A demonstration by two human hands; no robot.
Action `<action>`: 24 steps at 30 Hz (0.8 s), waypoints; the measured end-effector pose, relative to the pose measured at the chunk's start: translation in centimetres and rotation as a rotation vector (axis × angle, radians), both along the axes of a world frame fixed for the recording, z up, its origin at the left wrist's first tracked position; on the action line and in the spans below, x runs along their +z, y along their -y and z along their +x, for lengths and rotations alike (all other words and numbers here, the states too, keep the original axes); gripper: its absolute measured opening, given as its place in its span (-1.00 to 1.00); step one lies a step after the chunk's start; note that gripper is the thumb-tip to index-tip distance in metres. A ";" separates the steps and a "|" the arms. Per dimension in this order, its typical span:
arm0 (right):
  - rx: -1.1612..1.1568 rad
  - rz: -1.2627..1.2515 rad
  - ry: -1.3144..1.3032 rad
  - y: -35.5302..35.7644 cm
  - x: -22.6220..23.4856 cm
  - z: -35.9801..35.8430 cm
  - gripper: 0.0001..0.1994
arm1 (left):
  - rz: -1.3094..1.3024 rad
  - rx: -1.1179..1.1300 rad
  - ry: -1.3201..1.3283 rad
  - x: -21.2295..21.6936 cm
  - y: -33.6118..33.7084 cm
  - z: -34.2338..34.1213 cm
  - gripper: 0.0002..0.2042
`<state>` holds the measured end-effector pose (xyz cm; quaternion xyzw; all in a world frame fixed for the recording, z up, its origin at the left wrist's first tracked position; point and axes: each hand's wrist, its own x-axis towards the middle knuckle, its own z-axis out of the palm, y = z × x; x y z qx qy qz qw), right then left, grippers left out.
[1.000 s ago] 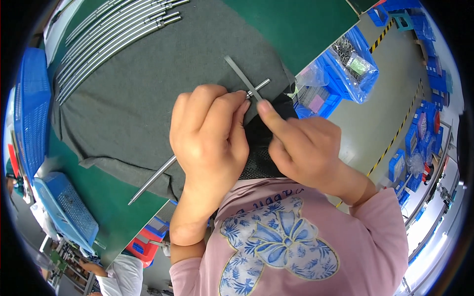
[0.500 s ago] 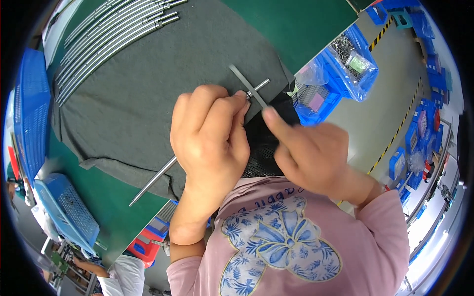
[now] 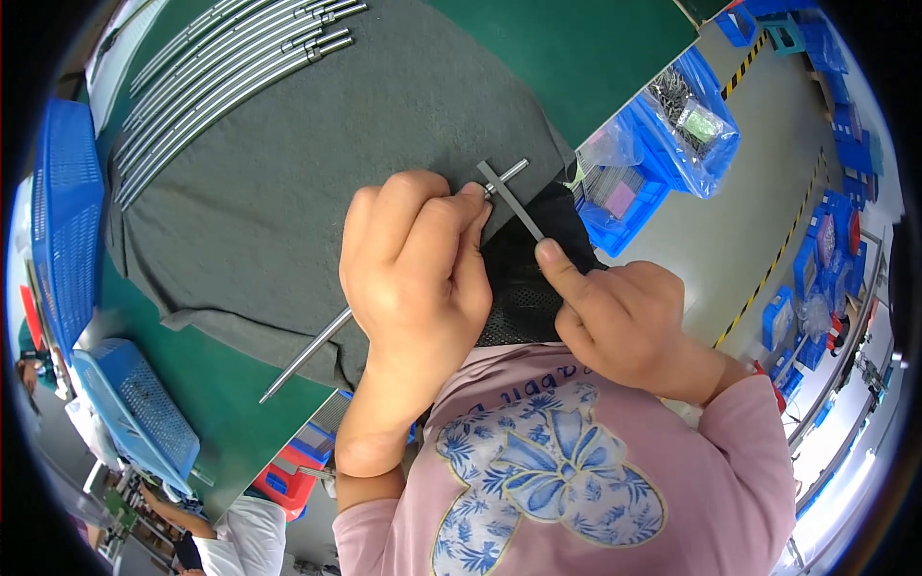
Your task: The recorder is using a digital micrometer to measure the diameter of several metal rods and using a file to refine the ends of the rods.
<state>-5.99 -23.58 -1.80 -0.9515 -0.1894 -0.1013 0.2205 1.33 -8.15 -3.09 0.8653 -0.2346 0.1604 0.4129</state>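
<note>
My left hand [image 3: 413,259] is closed around a thin metal rod [image 3: 305,355]. The rod slants from the lower left, passes through the fist and comes out past the thumb at the upper right. My right hand [image 3: 624,317] grips a flat grey file [image 3: 517,204], with the index finger stretched along it. The file lies across the rod's short exposed end, close to a narrow collar by my left thumb. Its handle end is hidden in my right hand. Under the left hand spreads a dark grey cloth [image 3: 288,192].
Several metal rods [image 3: 221,96] lie side by side on the cloth at the far left. Blue bins [image 3: 624,216] with bagged small parts stand off the green table's [image 3: 586,48] right edge. Blue baskets [image 3: 144,413] sit at the left, near another person's white sleeve [image 3: 245,538].
My right hand has drawn back toward the lower right, pulling the file along so less of it reaches beyond the rod. My left hand still holds the rod in nearly the same place.
</note>
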 end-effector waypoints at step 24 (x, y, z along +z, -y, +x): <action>-0.172 -0.036 0.327 3.6 -1.5 7.8 -0.62 | 0.029 0.002 -0.052 -0.1 -0.4 0.0 -0.88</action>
